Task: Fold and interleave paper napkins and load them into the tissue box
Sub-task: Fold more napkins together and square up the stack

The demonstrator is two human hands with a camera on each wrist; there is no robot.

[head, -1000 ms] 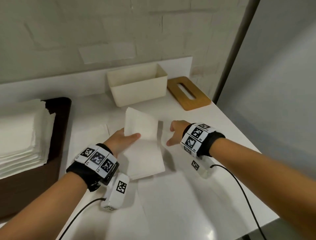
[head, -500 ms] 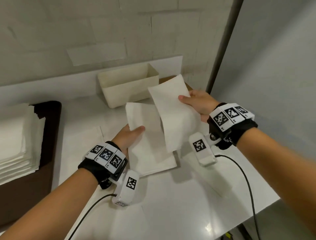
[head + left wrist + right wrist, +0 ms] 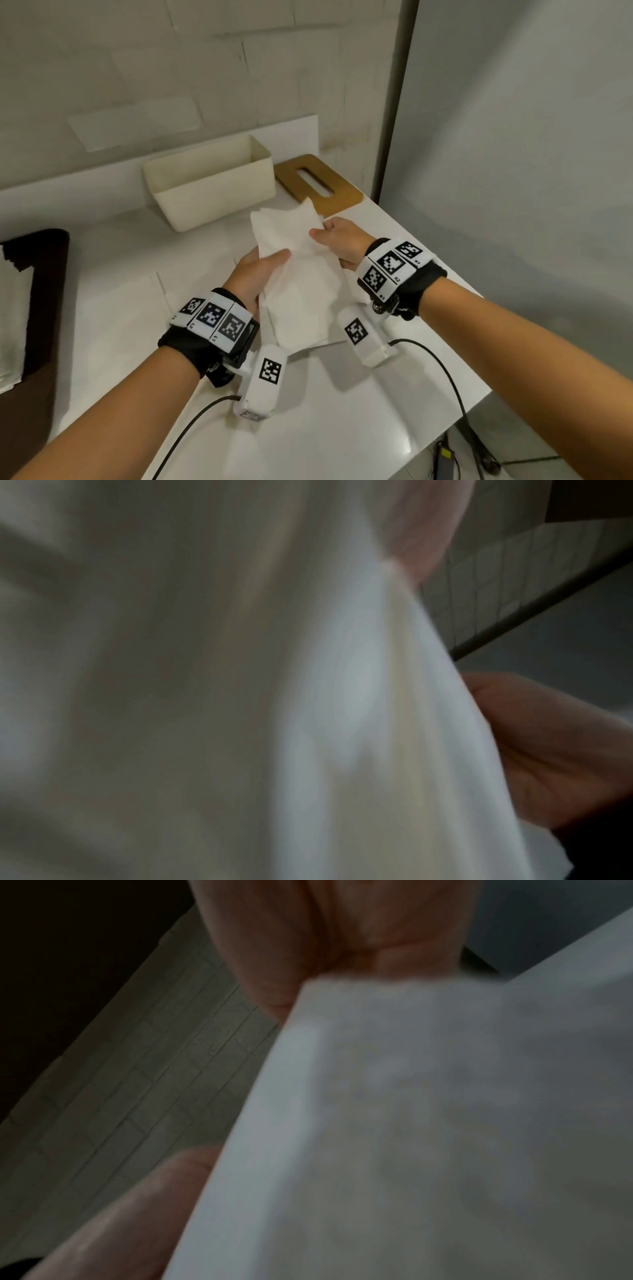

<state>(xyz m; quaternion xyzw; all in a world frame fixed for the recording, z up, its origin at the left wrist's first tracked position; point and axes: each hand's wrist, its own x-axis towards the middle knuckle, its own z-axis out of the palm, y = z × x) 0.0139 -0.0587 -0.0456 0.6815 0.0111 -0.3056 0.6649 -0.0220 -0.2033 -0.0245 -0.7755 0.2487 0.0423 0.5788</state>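
Note:
Several white paper napkins (image 3: 301, 284) are held up over the white counter between both hands. My left hand (image 3: 260, 270) grips their left edge, thumb on top. My right hand (image 3: 337, 240) pinches the upper right part of a napkin. Behind them stands the open cream tissue box (image 3: 209, 181), with nothing visible inside it. Its wooden slotted lid (image 3: 318, 185) lies flat to the box's right. In the left wrist view a blurred napkin (image 3: 240, 696) fills the frame, with the right hand (image 3: 548, 750) beyond it. The right wrist view shows the napkin (image 3: 428, 1123) under my right hand's fingers (image 3: 342, 934).
A stack of unfolded white napkins (image 3: 13, 315) sits on a dark brown tray (image 3: 41, 274) at the left edge. More flat napkins (image 3: 120, 308) lie on the counter left of my hands. The counter's edge (image 3: 479, 404) drops off at right, with cables running from both wrists.
My right hand picked up a napkin from the counter, lifted it high, and has now brought it down onto the napkin that my left hand holds. The left hand stayed roughly in place.

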